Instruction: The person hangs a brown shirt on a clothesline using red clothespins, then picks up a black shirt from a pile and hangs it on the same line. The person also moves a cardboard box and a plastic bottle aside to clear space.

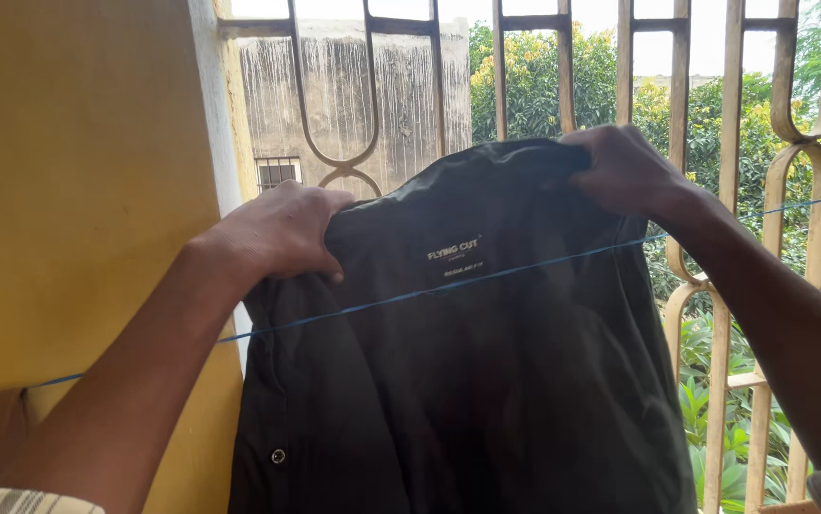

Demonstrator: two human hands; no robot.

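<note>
Balcony corner: smooth yellow wall point(68, 171), cream curved metal grille point(743, 190), thin blue clothesline point(410, 295) strung across. Soft black button shirt point(467, 381) hangs beyond the line, below our fingers. Left hand point(282, 228) and right hand point(624, 167) both curl closed, pinching its collar edge.

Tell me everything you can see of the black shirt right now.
The black shirt is a dark, thin woven garment with a small pale printed label inside below the collar and one button visible low on its left edge. It hangs loosely, creased, held up by the collar area: the left hand grips its left shoulder, the right hand pinches the top at the right. A thin blue line stretches across its front. Behind it stands a cream metal window grille; a yellow wall is left.
</note>
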